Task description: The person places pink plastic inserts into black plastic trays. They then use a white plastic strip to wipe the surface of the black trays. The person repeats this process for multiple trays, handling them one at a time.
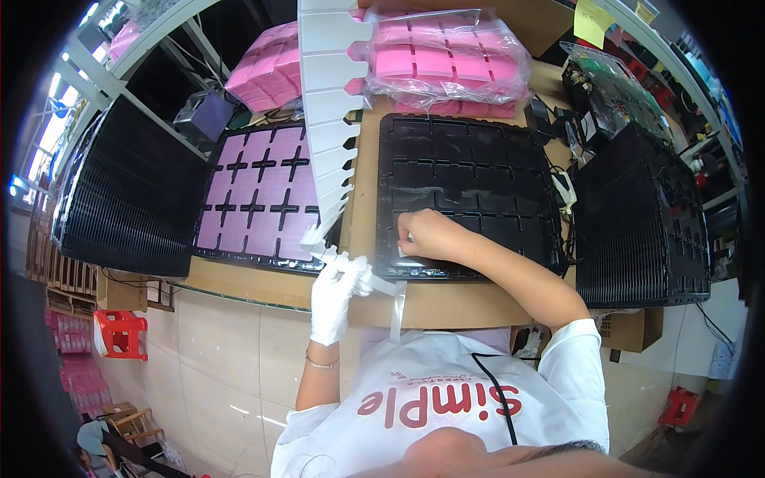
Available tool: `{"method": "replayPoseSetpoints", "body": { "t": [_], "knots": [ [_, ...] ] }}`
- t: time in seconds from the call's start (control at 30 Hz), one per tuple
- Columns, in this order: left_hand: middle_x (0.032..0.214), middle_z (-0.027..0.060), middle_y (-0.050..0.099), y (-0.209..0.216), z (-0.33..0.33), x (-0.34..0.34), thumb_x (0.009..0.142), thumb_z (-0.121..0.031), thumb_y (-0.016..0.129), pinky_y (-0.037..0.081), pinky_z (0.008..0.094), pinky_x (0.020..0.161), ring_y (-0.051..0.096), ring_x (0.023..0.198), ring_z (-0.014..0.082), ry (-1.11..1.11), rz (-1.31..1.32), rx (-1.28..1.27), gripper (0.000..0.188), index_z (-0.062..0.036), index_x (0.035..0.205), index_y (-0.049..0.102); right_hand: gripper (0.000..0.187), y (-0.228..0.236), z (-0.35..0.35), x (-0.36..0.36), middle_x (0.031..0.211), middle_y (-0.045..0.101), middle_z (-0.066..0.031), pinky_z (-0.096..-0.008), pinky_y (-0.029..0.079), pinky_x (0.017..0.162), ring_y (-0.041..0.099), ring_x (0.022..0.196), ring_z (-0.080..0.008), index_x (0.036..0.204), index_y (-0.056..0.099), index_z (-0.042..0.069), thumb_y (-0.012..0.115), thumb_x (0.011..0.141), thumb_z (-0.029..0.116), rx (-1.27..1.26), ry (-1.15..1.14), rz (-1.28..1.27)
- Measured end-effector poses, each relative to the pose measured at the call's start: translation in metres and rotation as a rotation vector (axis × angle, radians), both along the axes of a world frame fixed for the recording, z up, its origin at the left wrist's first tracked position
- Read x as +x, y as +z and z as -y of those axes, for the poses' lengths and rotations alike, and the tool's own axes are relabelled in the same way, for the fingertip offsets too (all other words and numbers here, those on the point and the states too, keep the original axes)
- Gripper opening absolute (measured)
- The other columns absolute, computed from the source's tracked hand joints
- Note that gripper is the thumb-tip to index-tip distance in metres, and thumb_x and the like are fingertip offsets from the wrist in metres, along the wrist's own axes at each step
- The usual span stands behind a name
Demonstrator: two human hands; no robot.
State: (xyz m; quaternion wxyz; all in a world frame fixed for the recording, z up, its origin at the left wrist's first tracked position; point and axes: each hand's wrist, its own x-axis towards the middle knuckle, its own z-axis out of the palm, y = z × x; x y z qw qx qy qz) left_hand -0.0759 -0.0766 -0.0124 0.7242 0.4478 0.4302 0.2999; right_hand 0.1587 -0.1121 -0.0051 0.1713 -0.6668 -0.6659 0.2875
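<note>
My left hand point(339, 291), in a white glove, is closed on the lower end of a long white strip point(331, 103) with segments and a notched right edge. That strip rises past the far side of the table. A narrow, shiny pale ribbon point(397, 309) hangs between this hand and my shirt. My bare right hand point(432, 234) rests at the near left part of a black plastic tray point(462, 183) with cross-shaped ridges. Its fingers are pinched on a small white piece point(405, 246), partly hidden by them. Left of the strip lies another black tray holding pink-purple squares point(259, 191).
Tall stacks of black trays stand at left point(127, 191) and right point(641, 215). Pink foam sheets in clear plastic point(446, 60) lie at the back, with more pink foam point(267, 68) beside them. Circuit boards point(625, 92) sit back right. A red stool point(120, 334) stands on the floor.
</note>
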Motion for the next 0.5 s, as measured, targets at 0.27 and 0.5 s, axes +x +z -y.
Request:
{"method": "replayPoseSetpoints", "body": {
  "t": [0.27, 0.5],
  "knots": [
    [0.079, 0.004, 0.065, 0.003, 0.004, 0.005, 0.091, -0.014, 0.068, 0.046, 0.0224, 0.056, 0.058, 0.062, 0.0096, 0.009, -0.008, 0.045, 0.011, -0.0031, 0.09, 0.067, 0.015, -0.007, 0.002, 0.003, 0.079, 0.069, -0.015, -0.0397, 0.052, 0.073, 0.068, 0.078, -0.0333, 0.083, 0.065, 0.002, 0.069, 0.076, 0.015, 0.058, 0.03, -0.043],
    [0.078, 0.0042, 0.064, 0.001, 0.002, 0.007, 0.091, -0.014, 0.068, 0.046, 0.0227, 0.056, 0.058, 0.061, 0.0099, 0.016, 0.001, 0.065, 0.01, -0.0039, 0.09, 0.067, 0.017, -0.004, 0.02, 0.013, 0.08, 0.069, -0.0112, -0.0368, 0.051, 0.073, 0.067, 0.078, -0.0303, 0.086, 0.064, 0.005, 0.071, 0.074, 0.015, 0.078, 0.105, -0.277]
  ]
}}
